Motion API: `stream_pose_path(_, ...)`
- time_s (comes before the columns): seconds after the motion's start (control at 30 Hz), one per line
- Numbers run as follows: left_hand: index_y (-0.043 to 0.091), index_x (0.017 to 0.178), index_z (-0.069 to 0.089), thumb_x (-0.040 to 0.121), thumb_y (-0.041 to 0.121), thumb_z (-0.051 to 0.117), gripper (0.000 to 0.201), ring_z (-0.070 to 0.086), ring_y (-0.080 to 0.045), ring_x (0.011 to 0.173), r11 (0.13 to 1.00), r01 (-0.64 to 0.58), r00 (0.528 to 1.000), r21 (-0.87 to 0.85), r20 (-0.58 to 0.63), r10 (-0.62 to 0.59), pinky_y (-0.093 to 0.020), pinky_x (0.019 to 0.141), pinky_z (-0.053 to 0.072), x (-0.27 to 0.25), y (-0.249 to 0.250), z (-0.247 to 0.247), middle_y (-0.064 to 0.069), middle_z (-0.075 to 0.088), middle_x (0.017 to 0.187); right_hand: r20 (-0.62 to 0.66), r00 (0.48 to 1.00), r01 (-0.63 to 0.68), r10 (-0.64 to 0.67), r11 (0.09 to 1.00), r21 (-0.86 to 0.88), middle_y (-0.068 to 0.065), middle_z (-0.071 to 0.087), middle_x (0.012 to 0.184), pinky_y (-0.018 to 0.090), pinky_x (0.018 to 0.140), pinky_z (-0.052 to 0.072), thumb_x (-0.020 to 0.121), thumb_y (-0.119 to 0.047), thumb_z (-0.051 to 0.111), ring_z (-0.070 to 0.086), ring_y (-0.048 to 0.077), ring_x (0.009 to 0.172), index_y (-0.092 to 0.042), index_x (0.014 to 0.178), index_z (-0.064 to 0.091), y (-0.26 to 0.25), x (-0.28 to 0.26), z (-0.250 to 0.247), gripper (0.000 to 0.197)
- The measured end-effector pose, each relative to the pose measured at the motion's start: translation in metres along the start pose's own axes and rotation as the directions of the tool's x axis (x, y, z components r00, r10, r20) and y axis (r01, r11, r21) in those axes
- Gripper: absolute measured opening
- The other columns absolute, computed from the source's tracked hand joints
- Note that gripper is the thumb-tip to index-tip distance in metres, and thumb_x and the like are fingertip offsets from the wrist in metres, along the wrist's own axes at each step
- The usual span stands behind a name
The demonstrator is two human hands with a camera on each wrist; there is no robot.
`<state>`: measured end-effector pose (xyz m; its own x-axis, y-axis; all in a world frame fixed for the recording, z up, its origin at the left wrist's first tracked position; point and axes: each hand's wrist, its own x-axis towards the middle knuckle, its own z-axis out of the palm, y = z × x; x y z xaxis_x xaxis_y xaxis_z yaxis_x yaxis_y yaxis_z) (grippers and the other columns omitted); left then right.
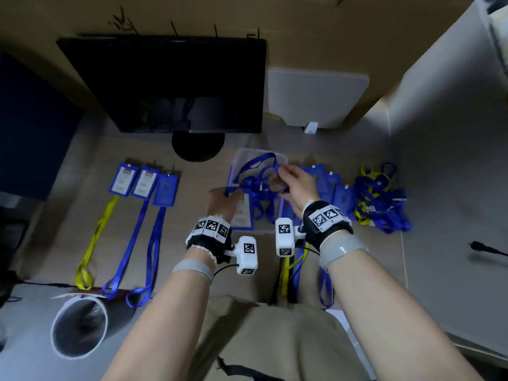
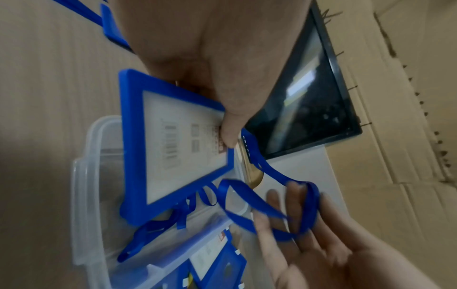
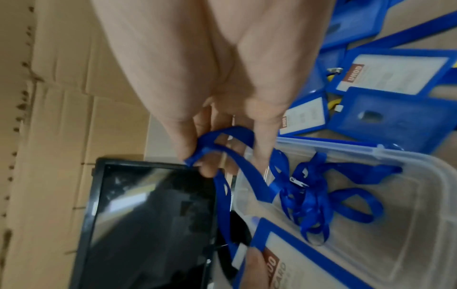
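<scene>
A blue-framed badge holder point(image 2: 173, 156) with a white printed card is pinched at its top edge by my left hand point(image 1: 223, 200), over a clear plastic box point(image 1: 277, 215). Its blue lanyard point(image 1: 257, 166) loops up from the box, where the rest lies bunched point(image 3: 309, 205). My right hand point(image 1: 295, 182) holds the lanyard loop point(image 3: 222, 148) above the far side of the box, strap wound round the fingers point(image 2: 294, 197). The same badge holder point(image 3: 284, 258) shows at the box's near rim point(image 3: 420, 168) in the right wrist view.
Three finished badges with yellow and blue lanyards point(image 1: 143, 182) lie in a row at left. More blue badge holders point(image 1: 330, 185) and a tangle of lanyards point(image 1: 380, 199) lie at right. A dark monitor point(image 1: 170, 83) stands behind; a white-rimmed cup point(image 1: 79, 328) sits near left.
</scene>
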<state>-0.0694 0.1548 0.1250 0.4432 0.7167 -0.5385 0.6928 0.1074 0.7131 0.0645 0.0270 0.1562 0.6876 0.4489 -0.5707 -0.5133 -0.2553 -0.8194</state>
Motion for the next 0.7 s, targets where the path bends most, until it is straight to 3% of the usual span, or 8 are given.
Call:
stream_pose_path(0.13, -0.006, 0.078, 0.066, 0.069, 0.049, 0.065, 0.055, 0.061, -0.031, 0.066, 0.992, -0.074, 0.983, 0.104, 0.173, 0.055, -0.043, 0.062, 0.049, 0.02, -0.012, 0.009, -0.027, 0.064, 0.074, 0.028, 0.998, -0.052, 0.06, 0.969, -0.243, 0.007, 0.068, 0.113, 0.041, 0.091, 0.054, 0.096, -0.009, 0.054, 0.066, 0.022, 0.1, -0.007, 0.13, 0.057, 0.01, 0.011, 0.009, 0.033)
stream_pose_path(0.17, -0.006, 0.075, 0.065, 0.068, 0.05, 0.065, 0.056, 0.061, -0.031, 0.067, 0.994, -0.07, 0.976, 0.089, 0.212, 0.05, -0.044, 0.063, 0.049, 0.02, -0.011, 0.011, -0.028, 0.063, 0.074, -0.001, 0.993, -0.111, 0.114, 0.962, -0.251, 0.006, 0.065, 0.115, 0.044, 0.093, 0.051, 0.097, -0.005, 0.052, 0.062, 0.022, 0.1, -0.008, 0.13, 0.056, 0.015, 0.01, 0.006, 0.034)
stream_pose_path(0.27, 0.004, 0.063, 0.051, 0.078, 0.043, 0.068, 0.045, 0.053, -0.026, 0.06, 0.994, -0.048, 0.964, 0.098, 0.265, 0.021, -0.041, 0.061, 0.044, 0.016, -0.007, 0.025, -0.019, 0.051, 0.063, -0.108, 0.963, -0.265, 0.248, 0.945, -0.193, 0.005, 0.066, 0.096, 0.037, 0.074, 0.056, 0.096, -0.002, 0.05, 0.062, 0.021, 0.088, -0.01, 0.112, 0.063, 0.038, 0.006, -0.021, 0.022)
stream_pose_path(0.4, 0.006, 0.086, 0.06, 0.085, 0.048, 0.058, 0.042, 0.065, -0.034, 0.075, 0.996, -0.03, 0.942, 0.086, 0.336, -0.001, -0.038, 0.063, 0.05, 0.008, 0.0, 0.064, -0.015, 0.064, 0.077, -0.331, 0.92, -0.293, 0.209, 0.929, -0.225, 0.009, 0.065, 0.091, 0.029, 0.071, 0.052, 0.09, -0.004, 0.055, 0.06, 0.026, 0.089, -0.016, 0.104, 0.069, 0.063, 0.01, -0.08, 0.024)
stream_pose_path(0.47, 0.011, 0.092, 0.062, 0.082, 0.058, 0.053, 0.049, 0.067, -0.034, 0.087, 0.994, -0.034, 0.938, 0.105, 0.346, -0.005, -0.044, 0.077, 0.054, 0.004, 0.002, 0.09, -0.01, 0.068, 0.088, -0.407, 0.896, -0.312, 0.178, 0.904, -0.292, 0.007, 0.064, 0.1, 0.02, 0.069, 0.048, 0.091, -0.007, 0.056, 0.059, 0.023, 0.092, -0.015, 0.111, 0.067, 0.064, 0.013, -0.114, 0.025)
stream_pose_path(0.57, 0.009, 0.106, 0.063, 0.084, 0.056, 0.053, 0.053, 0.065, -0.031, 0.097, 0.993, -0.018, 0.944, 0.12, 0.33, -0.023, -0.043, 0.089, 0.052, -0.01, 0.02, 0.123, -0.012, 0.069, 0.104, -0.447, 0.871, -0.407, 0.202, 0.807, -0.427, 0.006, 0.061, 0.126, 0.028, 0.082, 0.046, 0.094, -0.017, 0.054, 0.061, 0.03, 0.107, -0.017, 0.13, 0.057, 0.069, 0.019, -0.166, 0.036)
stream_pose_path(0.63, 0.014, 0.1, 0.064, 0.088, 0.043, 0.059, 0.032, 0.067, -0.029, 0.095, 0.995, -0.007, 0.942, 0.103, 0.336, -0.028, -0.041, 0.086, 0.054, -0.021, 0.029, 0.142, -0.008, 0.071, 0.1, -0.442, 0.879, -0.416, 0.18, 0.744, -0.523, 0.012, 0.059, 0.132, 0.034, 0.089, 0.046, 0.095, -0.024, 0.052, 0.058, 0.036, 0.114, -0.018, 0.132, 0.055, 0.071, 0.021, -0.19, 0.038)
stream_pose_path(0.7, 0.023, 0.095, 0.066, 0.076, 0.053, 0.062, 0.035, 0.07, -0.028, 0.092, 0.995, 0.006, 0.94, 0.104, 0.339, -0.041, -0.048, 0.086, 0.056, -0.027, 0.033, 0.163, -0.005, 0.074, 0.096, -0.424, 0.894, -0.391, 0.145, 0.714, -0.58, 0.012, 0.055, 0.135, 0.039, 0.099, 0.045, 0.091, -0.034, 0.052, 0.053, 0.037, 0.119, -0.025, 0.132, 0.054, 0.074, 0.024, -0.213, 0.042)
